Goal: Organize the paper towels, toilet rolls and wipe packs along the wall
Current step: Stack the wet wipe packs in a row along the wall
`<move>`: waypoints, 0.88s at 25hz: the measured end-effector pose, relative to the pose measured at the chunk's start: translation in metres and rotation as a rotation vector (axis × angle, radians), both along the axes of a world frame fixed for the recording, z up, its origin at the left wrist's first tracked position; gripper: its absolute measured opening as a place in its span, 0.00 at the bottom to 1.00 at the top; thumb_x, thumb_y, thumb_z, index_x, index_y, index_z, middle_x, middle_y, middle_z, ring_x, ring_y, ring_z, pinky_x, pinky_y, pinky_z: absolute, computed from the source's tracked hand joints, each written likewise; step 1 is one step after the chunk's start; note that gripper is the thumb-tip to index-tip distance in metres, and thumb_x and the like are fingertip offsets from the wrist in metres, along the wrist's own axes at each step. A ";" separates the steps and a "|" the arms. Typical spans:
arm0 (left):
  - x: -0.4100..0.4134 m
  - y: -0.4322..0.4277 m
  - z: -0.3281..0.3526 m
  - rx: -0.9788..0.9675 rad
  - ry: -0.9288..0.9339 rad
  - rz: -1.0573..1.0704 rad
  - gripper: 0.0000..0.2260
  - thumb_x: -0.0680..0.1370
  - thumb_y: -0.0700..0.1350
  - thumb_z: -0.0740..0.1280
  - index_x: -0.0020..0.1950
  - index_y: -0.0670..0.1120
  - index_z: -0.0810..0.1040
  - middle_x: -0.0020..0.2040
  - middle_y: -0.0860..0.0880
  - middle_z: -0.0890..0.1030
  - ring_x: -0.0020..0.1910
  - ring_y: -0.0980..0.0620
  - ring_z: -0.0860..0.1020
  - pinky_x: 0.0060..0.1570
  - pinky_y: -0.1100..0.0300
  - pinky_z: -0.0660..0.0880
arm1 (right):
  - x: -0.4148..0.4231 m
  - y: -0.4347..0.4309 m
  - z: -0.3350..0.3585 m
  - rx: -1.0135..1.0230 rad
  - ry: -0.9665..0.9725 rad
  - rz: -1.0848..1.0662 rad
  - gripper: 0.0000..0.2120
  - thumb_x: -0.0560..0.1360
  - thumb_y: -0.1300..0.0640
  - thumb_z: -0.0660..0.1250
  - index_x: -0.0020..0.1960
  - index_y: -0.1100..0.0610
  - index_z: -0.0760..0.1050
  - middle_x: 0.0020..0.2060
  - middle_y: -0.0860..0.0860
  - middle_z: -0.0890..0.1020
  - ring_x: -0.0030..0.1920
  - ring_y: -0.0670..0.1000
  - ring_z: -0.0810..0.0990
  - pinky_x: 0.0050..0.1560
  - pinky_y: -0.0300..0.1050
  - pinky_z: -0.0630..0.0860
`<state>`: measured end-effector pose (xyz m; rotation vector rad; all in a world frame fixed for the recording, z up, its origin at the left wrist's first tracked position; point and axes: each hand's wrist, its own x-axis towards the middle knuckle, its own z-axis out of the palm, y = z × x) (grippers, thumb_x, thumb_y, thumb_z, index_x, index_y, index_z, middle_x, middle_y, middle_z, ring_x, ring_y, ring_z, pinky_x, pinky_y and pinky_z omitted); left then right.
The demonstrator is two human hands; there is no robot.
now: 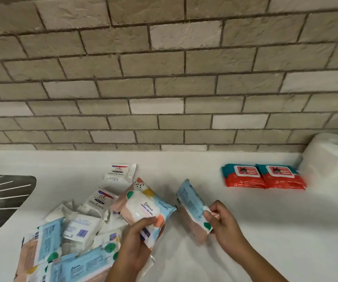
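My left hand (137, 239) grips a pastel wet-wipe pack (141, 204) by its near end, label side up, above the pile. My right hand (223, 222) pinches a second pastel wipe pack (190, 206) by its edge, tilted with the back side showing, just right of the first. Two red and teal wipe packs (263, 176) lie side by side near the brick wall (164, 78). A white paper towel roll (330, 157) stands upright at the far right against the wall.
A loose pile of white Dove packs (101, 200) and more pastel wipe packs (86, 265) covers the white counter (265, 231) at lower left. A dark sink drainer (1, 200) sits at the left edge.
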<state>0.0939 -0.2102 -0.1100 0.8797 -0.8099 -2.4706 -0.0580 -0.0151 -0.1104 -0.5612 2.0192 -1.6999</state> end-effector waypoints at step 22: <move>-0.092 0.136 0.011 0.257 0.215 0.079 0.23 0.75 0.40 0.68 0.70 0.42 0.77 0.62 0.40 0.84 0.57 0.42 0.85 0.49 0.45 0.84 | -0.024 0.107 0.009 -0.390 -0.142 -0.369 0.33 0.72 0.82 0.64 0.60 0.47 0.80 0.70 0.50 0.75 0.65 0.51 0.80 0.50 0.42 0.82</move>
